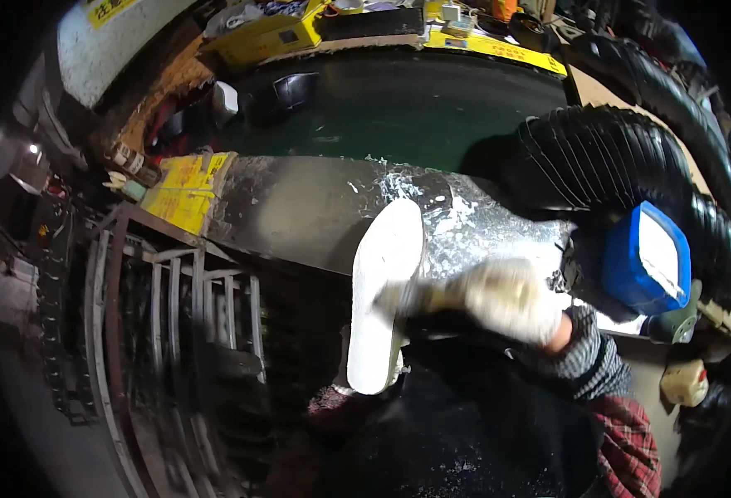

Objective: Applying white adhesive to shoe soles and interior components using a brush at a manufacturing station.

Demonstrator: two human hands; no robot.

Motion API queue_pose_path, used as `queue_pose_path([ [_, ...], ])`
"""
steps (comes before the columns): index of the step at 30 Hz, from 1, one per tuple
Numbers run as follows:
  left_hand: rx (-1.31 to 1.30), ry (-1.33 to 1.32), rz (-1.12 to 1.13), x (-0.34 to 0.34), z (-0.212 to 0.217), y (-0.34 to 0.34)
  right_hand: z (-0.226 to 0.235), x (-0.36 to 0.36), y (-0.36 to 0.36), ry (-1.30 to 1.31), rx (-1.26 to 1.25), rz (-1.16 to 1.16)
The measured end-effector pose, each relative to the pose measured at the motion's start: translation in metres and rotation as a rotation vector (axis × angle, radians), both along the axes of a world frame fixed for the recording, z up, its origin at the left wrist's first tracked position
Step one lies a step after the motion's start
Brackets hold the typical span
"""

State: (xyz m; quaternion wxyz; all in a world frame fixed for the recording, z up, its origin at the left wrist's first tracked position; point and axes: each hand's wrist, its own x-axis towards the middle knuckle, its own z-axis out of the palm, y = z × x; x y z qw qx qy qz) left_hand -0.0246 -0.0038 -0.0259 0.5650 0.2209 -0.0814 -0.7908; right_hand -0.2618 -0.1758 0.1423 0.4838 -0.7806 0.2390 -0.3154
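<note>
A white shoe sole [384, 249] is held up lengthwise in front of me, its white face toward me. My left hand [400, 365] grips it from beneath near its lower end, and most of the fingers are hidden behind it. My right hand [510, 303], in a pale work glove blurred by motion, is closed around the handle of a brush [407, 299]. The bristles touch the sole's face at about its middle. To the right stands a blue tub [621, 259] with white material inside its opening.
A metal worktop [299, 199] smeared with white lies behind the sole, with a dark green belt [432, 100] beyond it. A black ribbed hose [606, 158] curves along the right. Metal racks [166, 299] stand at the left; a yellow box [274, 37] sits at the back.
</note>
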Motion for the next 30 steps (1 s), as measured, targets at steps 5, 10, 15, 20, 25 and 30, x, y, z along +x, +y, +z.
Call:
queue_pose_path([
  [5,-0.098,0.397,-0.117,0.014,-0.004,-0.003,0.013,0.035,-0.054,-0.069,0.181,-0.312],
  [10,-0.165,0.353,-0.018,0.013,-0.002,0.003,0.039,0.057,-0.015,-0.032,-0.26,0.265],
  [15,-0.248,0.498,-0.206,0.01,0.013,-0.011,0.041,0.041,-0.002,-0.06,0.088,0.121],
  [20,0.079,0.55,0.091,-0.004,0.05,-0.002,0.03,0.013,0.048,0.017,0.058,0.382],
  [25,-0.254,0.275,0.043,-0.01,0.056,-0.022,0.02,-0.032,0.038,0.078,0.357,0.048],
  [30,-0.013,0.306,0.113,0.007,0.044,-0.003,0.012,0.005,0.045,-0.076,0.101,0.374],
])
